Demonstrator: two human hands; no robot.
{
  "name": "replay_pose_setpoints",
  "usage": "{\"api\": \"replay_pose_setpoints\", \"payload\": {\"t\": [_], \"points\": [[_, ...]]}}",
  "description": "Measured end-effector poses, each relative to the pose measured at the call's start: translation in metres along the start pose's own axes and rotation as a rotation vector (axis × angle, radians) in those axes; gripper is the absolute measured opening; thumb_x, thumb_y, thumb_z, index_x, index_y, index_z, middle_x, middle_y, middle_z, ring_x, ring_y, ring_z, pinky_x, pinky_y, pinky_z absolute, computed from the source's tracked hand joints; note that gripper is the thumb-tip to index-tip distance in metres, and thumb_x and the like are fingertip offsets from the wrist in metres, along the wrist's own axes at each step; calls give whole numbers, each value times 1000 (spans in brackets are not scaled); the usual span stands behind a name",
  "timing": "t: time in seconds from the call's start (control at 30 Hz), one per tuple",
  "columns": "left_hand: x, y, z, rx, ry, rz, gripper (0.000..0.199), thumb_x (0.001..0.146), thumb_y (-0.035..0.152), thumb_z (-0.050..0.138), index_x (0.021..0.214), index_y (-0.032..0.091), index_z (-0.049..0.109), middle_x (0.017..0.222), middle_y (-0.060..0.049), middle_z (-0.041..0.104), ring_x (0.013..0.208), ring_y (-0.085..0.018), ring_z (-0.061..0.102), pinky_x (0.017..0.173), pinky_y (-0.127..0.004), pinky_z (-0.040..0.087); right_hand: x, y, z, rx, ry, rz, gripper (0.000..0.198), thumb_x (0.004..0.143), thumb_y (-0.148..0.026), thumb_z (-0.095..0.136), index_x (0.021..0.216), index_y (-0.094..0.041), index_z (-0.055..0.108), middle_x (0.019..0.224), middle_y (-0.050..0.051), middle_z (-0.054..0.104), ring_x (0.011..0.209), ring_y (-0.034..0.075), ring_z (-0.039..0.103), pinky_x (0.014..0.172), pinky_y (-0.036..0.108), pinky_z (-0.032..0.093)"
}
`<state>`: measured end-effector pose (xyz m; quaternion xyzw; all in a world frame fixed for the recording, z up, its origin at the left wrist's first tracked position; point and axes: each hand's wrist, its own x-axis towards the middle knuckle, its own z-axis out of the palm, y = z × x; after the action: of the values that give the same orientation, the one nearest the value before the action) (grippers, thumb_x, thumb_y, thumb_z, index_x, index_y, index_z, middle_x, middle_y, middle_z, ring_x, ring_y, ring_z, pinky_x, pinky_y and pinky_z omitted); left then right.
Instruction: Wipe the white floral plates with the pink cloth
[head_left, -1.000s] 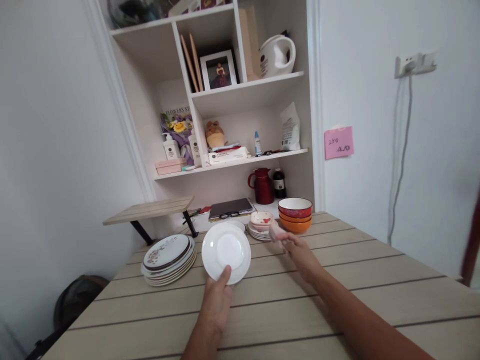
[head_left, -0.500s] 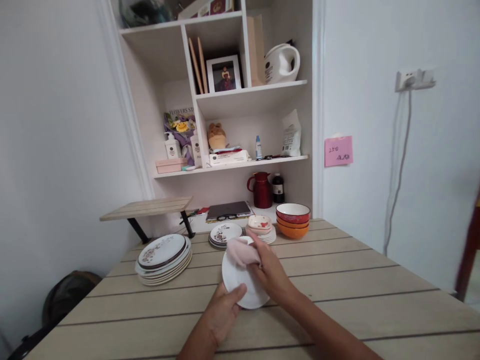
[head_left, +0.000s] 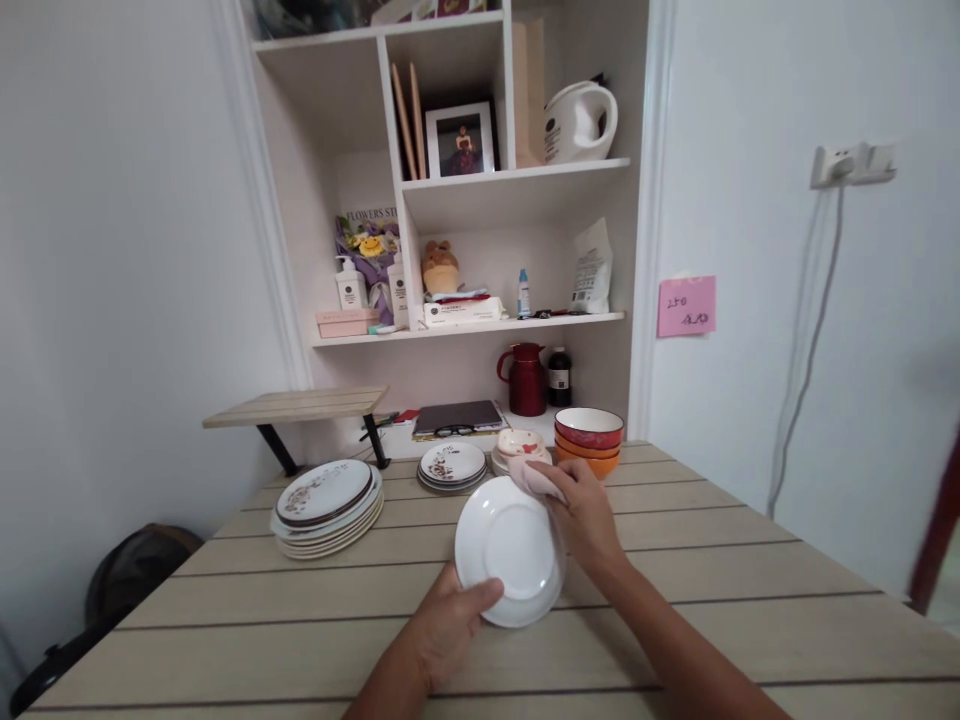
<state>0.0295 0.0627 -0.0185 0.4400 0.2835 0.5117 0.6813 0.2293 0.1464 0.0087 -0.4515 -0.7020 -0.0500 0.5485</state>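
Observation:
A small white plate (head_left: 514,548) is tilted toward me above the table, its glossy face showing. My left hand (head_left: 454,622) grips its lower left edge, thumb on top and fingers hidden beneath. In my right hand (head_left: 587,510) is a pale pink cloth (head_left: 536,477), bunched at the plate's upper right rim. Just behind the plate, small square dishes (head_left: 517,443) with a red pattern sit on a stack of white plates, partly covered by the cloth. To their left is a stack of small flower-patterned plates (head_left: 452,462).
Large plates (head_left: 326,495) are stacked at the left of the wooden table (head_left: 300,630), near a small raised wooden shelf (head_left: 296,407). Nested red and orange bowls (head_left: 589,430) stand at the back right. A red jug (head_left: 526,380) and a laptop (head_left: 459,416) lie behind.
My right hand and the cloth have moved from over the plate's face to its upper right rim, uncovering the plate's middle. My left hand keeps its grip on the plate.

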Motion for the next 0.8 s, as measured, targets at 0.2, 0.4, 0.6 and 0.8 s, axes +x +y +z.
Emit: {"api": "replay_pose_setpoints", "payload": {"t": [0.2,0.4,0.6,0.8], "points": [[-1,-1,0,-51,26,13,57,67,18,78,121,15,60,115,-15,67,108,-30,61,98,-42,41,-21,-60,16,41,-68,-303,37,82,-15,56,112,-33,65,113,4,58,103,23,49,86,39,35],[3,-3,-3,-89,126,4,66,64,11,78,125,20,57,119,-11,66,111,-27,59,98,-38,42,-27,-82,26,8,-275,-505,33,83,-26,63,114,-37,63,120,3,60,105,23,49,86,39,34],[4,1,-3,-126,75,-21,66,67,20,80,128,15,55,122,-16,64,115,-30,58,101,-40,41,-9,-14,13,177,-169,-45,44,78,-9,47,114,-27,65,110,6,61,98,21,56,85,35,44],[11,1,-10,-217,155,2,68,71,22,76,133,16,49,118,-14,66,112,-27,60,102,-39,42,-24,-25,18,138,-311,-43,44,69,-4,45,103,-22,67,103,6,62,96,20,56,81,30,44]]}}
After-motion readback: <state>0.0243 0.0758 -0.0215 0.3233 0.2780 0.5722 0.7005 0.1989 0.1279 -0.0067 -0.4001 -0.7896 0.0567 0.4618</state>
